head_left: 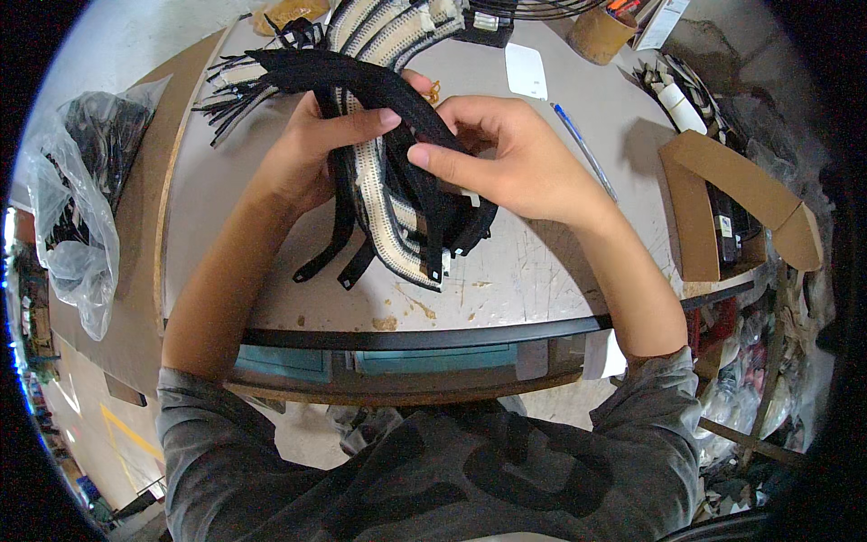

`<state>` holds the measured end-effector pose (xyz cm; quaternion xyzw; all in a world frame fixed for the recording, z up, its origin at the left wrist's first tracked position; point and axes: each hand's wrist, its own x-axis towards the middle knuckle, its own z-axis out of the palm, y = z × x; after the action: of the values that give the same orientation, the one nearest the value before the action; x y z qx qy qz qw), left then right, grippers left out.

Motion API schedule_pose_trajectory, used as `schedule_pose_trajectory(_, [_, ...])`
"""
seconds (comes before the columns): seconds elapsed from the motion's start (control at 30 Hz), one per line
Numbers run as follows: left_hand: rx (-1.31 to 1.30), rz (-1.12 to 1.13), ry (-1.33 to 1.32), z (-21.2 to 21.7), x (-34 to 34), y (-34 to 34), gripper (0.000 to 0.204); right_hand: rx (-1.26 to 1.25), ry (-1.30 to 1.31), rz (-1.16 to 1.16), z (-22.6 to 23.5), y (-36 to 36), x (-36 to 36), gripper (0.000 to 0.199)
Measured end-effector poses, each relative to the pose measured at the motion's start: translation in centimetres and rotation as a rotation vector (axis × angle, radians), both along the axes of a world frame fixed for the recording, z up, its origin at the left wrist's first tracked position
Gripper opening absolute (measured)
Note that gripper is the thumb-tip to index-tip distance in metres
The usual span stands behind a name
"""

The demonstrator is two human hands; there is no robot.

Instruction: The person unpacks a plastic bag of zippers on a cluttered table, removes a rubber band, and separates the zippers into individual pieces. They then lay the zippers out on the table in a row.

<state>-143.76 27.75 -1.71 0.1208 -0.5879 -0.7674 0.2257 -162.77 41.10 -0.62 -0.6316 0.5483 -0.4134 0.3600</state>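
Above the table I hold a bundle of black zippers (384,86), its strips bent over and hanging down. Beneath and beside them run cream-and-black zipper tapes (370,194), their lower ends curling toward the table's front. My left hand (316,149) is closed round the bundle from the left, its thumb laid across the front. From the right, my right hand (519,158) pinches the black strips, thumb in front and fingers partly hidden behind. Between the hands peeks a small golden-yellow thing (434,93), too small to name.
On the grey table (533,262) lie a blue pen (582,149) and a white card (526,72). An open cardboard box (695,208) stands at right. Behind it are more dark strips. A clear plastic bag (86,208) of black items lies at left. A round pot (602,34) stands far right.
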Motion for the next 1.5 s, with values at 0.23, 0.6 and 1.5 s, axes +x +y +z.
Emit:
schedule_pose_trajectory(0.23, [0.060, 0.002, 0.079, 0.3, -0.2, 0.1, 0.038, -0.117, -0.044, 0.002, -0.9, -0.3, 0.2, 0.021])
schedule_pose_trajectory(0.6, [0.013, 0.274, 0.036, 1.3, 2.6, -5.0, 0.024, -0.435, 0.362, -0.070, 3.7, 1.6, -2.4, 0.018])
schedule_pose_trajectory(1.5, [-0.100, 0.312, -0.265, 2.1, 4.4, -8.7, 0.029, -0.319, 0.839, 0.017, 0.5, -0.1, -1.3, 0.040])
